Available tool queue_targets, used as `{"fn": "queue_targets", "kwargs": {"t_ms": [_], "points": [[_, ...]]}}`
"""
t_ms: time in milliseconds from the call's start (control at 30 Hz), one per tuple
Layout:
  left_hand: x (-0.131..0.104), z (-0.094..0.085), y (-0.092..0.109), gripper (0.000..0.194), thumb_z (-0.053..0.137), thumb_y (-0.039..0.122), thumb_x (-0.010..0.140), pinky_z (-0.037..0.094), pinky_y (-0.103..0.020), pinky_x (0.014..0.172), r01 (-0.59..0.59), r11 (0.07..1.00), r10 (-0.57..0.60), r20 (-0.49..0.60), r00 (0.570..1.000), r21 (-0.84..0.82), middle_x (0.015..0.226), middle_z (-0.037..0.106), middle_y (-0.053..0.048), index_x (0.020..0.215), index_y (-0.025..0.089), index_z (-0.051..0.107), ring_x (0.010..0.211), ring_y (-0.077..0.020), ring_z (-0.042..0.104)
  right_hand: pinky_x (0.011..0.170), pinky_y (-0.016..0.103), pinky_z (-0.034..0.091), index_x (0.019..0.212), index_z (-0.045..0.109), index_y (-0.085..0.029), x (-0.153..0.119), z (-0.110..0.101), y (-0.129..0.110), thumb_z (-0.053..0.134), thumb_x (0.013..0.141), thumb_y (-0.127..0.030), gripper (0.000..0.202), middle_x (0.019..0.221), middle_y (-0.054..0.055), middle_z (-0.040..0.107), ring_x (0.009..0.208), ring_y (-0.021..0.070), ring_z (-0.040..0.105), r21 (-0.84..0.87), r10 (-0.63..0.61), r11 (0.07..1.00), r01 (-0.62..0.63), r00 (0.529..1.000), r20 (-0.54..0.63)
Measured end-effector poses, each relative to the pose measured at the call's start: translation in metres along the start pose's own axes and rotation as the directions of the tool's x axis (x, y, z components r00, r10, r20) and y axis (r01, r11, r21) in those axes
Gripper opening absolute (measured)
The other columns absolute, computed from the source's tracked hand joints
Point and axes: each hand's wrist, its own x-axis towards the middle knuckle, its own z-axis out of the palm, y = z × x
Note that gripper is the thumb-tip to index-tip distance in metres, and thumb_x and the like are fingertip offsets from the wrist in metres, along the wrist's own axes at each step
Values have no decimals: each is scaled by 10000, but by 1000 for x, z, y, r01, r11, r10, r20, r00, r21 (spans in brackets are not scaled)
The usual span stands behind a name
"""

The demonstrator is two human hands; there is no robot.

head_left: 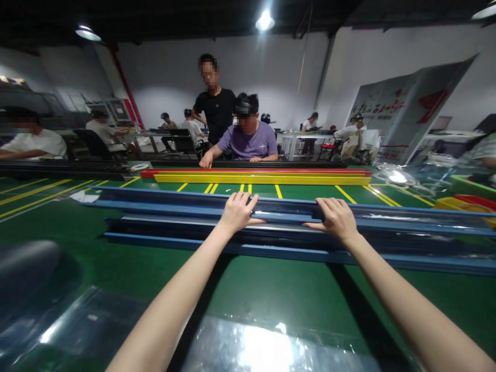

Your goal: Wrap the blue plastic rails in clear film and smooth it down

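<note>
Two stacks of long blue channel strips run across the green table (pixel 163 279) in front of me. My left hand (pixel 239 211) grips the farther blue channel strip (pixel 182 204), fingers over its far edge and thumb along the near side. To its right, my right hand (pixel 336 219) holds the same strip in a like way. The nearer blue channel strip (pixel 170 240) lies just below my wrists, and the farther one partly covers it. The fingertips of both hands are hidden behind the far edge.
Yellow strips (pixel 263 179) and red strips (pixel 145 173) lie farther back. Clear plastic film (pixel 217 341) lies near me. A green bin (pixel 470 188) stands at the right. Across the table sits a person in a purple shirt (pixel 251 139); another person (pixel 215 113) stands behind.
</note>
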Motion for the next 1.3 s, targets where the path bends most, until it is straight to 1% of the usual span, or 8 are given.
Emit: {"fn": "queue_targets", "kwargs": {"t_ms": [133,333,567,733,867,1000,1167,1300], "points": [[-16,-17,27,731,353,697,700,366,-384,798,-29,1000,29,-6,1000,0,1005,550,-160,1149,137,492,935,-283,484,838,357,347,1107,524,-132,-30,-20,2,419,696,-642,664,1022,145,597,936,267,526,-6,-33,999,33,998,-61],[-35,-23,61,774,323,729,682,389,-344,696,-61,998,61,13,998,27,907,577,-145,1096,108,524,847,-264,516,798,331,389,1035,564,-113,-73,-35,3,457,690,-624,626,966,155,626,879,251,568,-30,-102,995,99,986,-130],[-46,-21,94,785,306,745,676,391,-337,637,-102,995,102,35,994,-19,808,597,-139,1017,87,565,768,-255,539,787,338,417,997,585,-143,-113,-47,5,456,680,-641,605,953,135,642,867,246,589,-33,-63,998,61,997,-39],[-58,-15,113,760,305,754,668,388,-328,596,-99,993,105,101,989,-69,761,598,-134,909,91,589,748,-253,546,753,332,435,963,600,-148,-140,-46,1,453,675,-646,594,926,132,651,834,244,602,-13,-50,999,50,998,30],[-66,-8,115,737,327,751,664,387,-325,598,-100,990,115,162,980,-95,776,603,-140,882,97,586,756,-255,550,723,330,436,960,599,-171,-151,-40,-8,440,685,-642,568,902,113,654,804,237,603,20,-23,1000,21,995,94],[-75,1,106,726,341,749,660,386,-322,606,-104,991,119,194,974,-84,786,608,-139,881,101,581,764,-253,556,698,322,432,937,597,-169,-150,-32,-21,423,688,-652,571,880,111,653,782,234,601,17,-31,999,29,992,120],[-86,8,93,727,309,761,660,377,-319,604,-105,992,116,198,973,-67,753,609,-118,852,114,579,730,-238,563,699,323,437,937,596,-148,-143,-24,-34,410,698,-652,588,888,128,650,774,235,605,14,-75,997,74,989,124],[-90,9,86,717,303,761,661,370,-317,617,-95,992,108,183,977,-80,752,607,-115,835,123,577,733,-230,562,693,334,441,956,595,-164,-139,-21,-40,417,692,-651,581,870,117,655,757,238,608,29,-70,997,67,989,130]]}}
